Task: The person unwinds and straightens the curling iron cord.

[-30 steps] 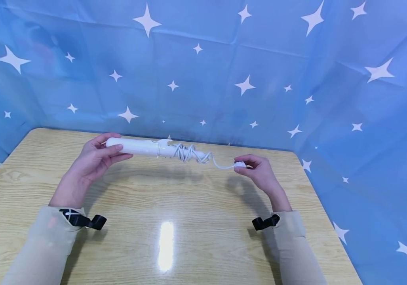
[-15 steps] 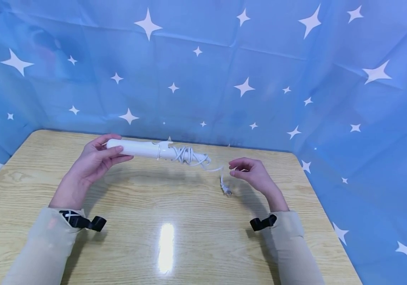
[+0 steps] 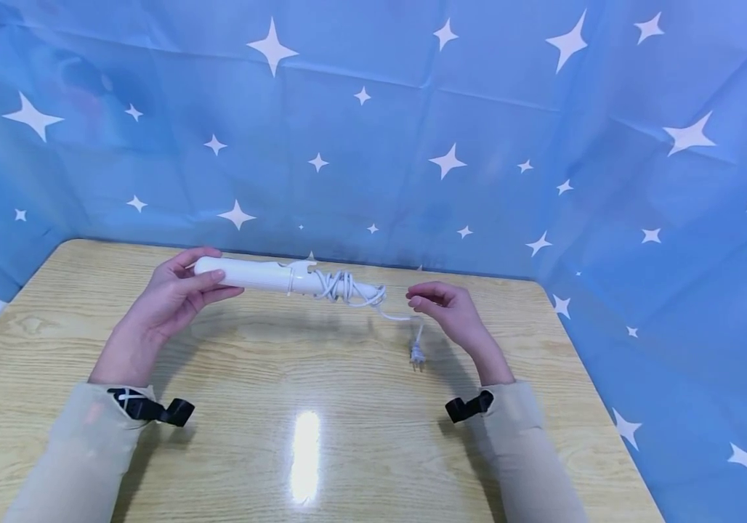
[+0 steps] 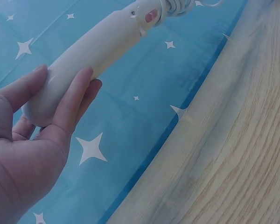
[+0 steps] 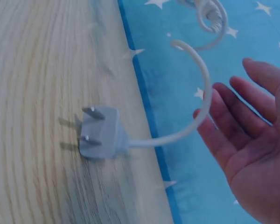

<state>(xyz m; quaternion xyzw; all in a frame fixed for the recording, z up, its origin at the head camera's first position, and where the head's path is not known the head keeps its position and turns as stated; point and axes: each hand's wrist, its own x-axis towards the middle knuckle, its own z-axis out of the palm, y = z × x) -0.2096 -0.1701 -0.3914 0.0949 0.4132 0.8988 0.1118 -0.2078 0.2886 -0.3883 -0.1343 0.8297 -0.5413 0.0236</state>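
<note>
A long white hair styling iron (image 3: 249,273) is held level over the back of the table. My left hand (image 3: 180,294) grips its thick rounded end, thumb on one side and fingers on the other. A small pink switch (image 4: 151,16) shows on the iron in the left wrist view. White cord (image 3: 341,285) is coiled round the thinner end, and its loose tail ends in a two-prong plug (image 3: 417,354) hanging down. My right hand (image 3: 450,312) is beside the tail, fingers loosely bent and holding nothing; in the right wrist view the cord's curve overlaps the fingertips.
The wood-grain table (image 3: 229,436) reaches back to a blue curtain (image 3: 373,123) with white stars, which also runs along the sides. Black wrist cameras (image 3: 177,412) are strapped at both cuffs. A bright light reflection lies on the tabletop.
My right hand let go of the plug, which dropped to hang from the cord and swung. That hand then moved a little left. My left hand keeps its grip on the iron.
</note>
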